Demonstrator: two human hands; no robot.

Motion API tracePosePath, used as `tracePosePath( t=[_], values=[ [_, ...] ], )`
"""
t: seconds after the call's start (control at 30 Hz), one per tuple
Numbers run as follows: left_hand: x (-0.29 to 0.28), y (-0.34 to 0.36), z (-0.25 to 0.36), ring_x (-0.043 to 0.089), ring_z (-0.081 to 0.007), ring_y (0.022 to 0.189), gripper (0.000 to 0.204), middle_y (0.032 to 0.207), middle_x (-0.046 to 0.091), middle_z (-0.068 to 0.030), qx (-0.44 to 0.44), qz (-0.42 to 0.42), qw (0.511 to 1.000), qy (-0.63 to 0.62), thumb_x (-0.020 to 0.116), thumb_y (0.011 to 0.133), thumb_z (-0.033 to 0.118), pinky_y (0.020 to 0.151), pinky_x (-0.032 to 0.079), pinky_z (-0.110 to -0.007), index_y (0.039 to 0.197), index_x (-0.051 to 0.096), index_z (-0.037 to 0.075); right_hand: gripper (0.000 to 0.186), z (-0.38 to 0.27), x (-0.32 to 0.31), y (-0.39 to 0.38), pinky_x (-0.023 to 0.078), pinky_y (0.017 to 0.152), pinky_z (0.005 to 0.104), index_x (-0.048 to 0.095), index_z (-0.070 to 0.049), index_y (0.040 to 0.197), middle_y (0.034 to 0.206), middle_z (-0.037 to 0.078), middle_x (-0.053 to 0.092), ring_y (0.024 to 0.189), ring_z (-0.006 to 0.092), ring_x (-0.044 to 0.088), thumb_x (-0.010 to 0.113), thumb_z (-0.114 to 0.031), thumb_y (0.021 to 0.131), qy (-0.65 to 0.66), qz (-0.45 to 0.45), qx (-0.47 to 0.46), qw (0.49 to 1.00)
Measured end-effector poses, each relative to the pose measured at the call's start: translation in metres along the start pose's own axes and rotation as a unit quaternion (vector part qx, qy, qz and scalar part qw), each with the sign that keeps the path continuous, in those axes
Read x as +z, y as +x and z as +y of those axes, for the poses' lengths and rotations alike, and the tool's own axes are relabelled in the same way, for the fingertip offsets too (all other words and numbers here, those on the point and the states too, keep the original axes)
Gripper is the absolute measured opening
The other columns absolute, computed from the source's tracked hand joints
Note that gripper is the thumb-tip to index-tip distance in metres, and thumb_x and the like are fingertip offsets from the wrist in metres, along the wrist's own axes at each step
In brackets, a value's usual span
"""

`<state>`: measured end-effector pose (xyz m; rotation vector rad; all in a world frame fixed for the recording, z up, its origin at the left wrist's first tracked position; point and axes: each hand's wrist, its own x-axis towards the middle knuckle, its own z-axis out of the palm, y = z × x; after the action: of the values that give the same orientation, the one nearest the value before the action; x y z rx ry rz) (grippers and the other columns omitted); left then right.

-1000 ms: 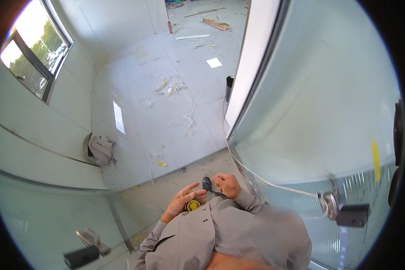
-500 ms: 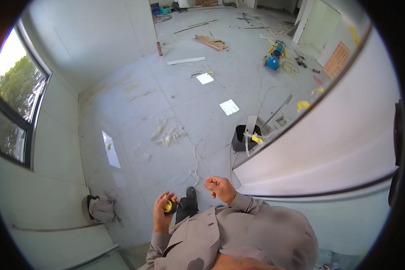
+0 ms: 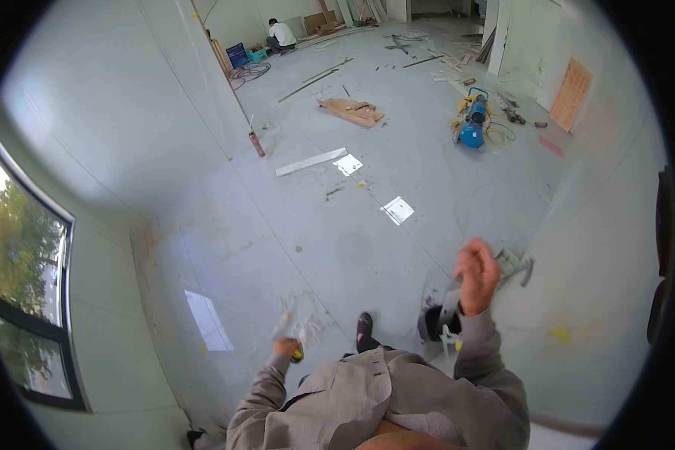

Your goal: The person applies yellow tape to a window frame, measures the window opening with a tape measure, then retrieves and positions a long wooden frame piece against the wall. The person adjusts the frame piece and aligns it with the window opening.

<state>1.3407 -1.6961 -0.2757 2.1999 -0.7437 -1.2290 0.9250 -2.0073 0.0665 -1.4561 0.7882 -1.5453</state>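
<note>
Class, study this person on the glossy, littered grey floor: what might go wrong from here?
The dark shoe might slip on crumpled translucent plastic scraps nearby. The round yellow-and-black object might drop from the left hand. The black open-topped bin at right might get knocked over.

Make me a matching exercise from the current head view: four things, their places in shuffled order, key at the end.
1. yellow-and-black item
2. blue machine
3. orange sheet
4. black bin

A. on the right-hand wall
B. below and left of the right hand in the picture
C. in the left hand
D. on the floor, upper right of the picture

Pairs: 1-C, 2-D, 3-A, 4-B
</note>
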Motion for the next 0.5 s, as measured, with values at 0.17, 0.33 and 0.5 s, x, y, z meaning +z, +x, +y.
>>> tracePosePath(
  t=[0.17, 0.33, 0.5],
  values=[
    [-0.013, 0.006, -0.06, 0.075, -0.0278, 0.091, 0.031, 0.1, 0.075, -0.0123, -0.191, -0.003, 0.978, 0.087, 0.075, 0.093, 0.017, 0.082, 0.062, -0.041, 0.118, 0.071, 0.0, 0.057, -0.033, 0.082, 0.194, 0.051, 0.07, 0.0312, 0.058, 0.009, 0.14, 0.118, 0.015, 0.067, 0.085, 0.0177, 0.061, 0.075, 0.005, 0.086, 0.029, -0.036, -0.252, 0.967],
    [-0.016, 0.073, -0.008, 0.076, -0.0286, 0.091, 0.031, 0.1, 0.076, -0.0119, -0.24, -0.011, 0.967, 0.084, 0.075, 0.093, 0.022, 0.083, 0.061, -0.042, 0.116, 0.073, 0.002, 0.053, -0.053, 0.134, 0.367, 0.052, 0.071, 0.0318, 0.059, 0.008, 0.138, 0.116, 0.015, 0.068, 0.085, 0.0189, 0.062, 0.074, 0.003, 0.087, 0.039, -0.084, -0.525, 0.846],
    [-0.049, 0.254, 0.105, 0.076, -0.0294, 0.091, 0.032, 0.1, 0.077, -0.0115, -0.204, -0.03, 0.971, 0.118, 0.074, 0.092, 0.028, 0.083, 0.061, -0.043, 0.114, 0.075, 0.005, 0.049, -0.015, 0.159, 0.529, 0.052, 0.071, 0.0324, 0.061, 0.008, 0.135, 0.114, 0.016, 0.068, 0.085, 0.0201, 0.063, 0.074, 0.001, 0.089, -0.002, -0.078, -0.618, 0.782]
  ],
)
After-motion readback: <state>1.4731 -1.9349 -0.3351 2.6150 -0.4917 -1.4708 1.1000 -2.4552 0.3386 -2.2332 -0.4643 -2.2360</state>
